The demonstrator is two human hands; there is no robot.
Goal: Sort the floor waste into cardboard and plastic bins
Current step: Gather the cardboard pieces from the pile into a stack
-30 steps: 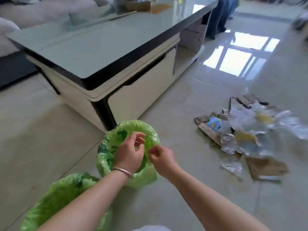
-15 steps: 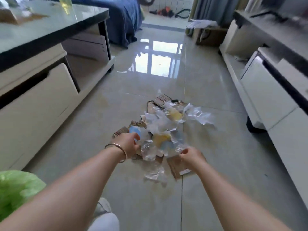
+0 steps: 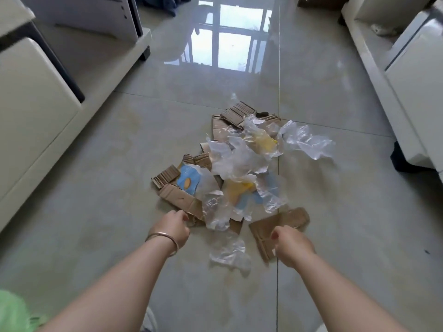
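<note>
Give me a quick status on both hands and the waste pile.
Left hand curled at cardboard strip, grip unclear. Right hand over flat cardboard piece, grip unclear. Mixed pile unsorted. Loose plastic scrap between hands.

Left arm: stretched forward and down, wrist straight.
Left hand (image 3: 173, 225): back turned up, fingers curled under, grip not discernible.
Right arm: reaching forward alongside.
Right hand (image 3: 291, 244): knuckles up, fingers curled downward, fingertips hidden.
</note>
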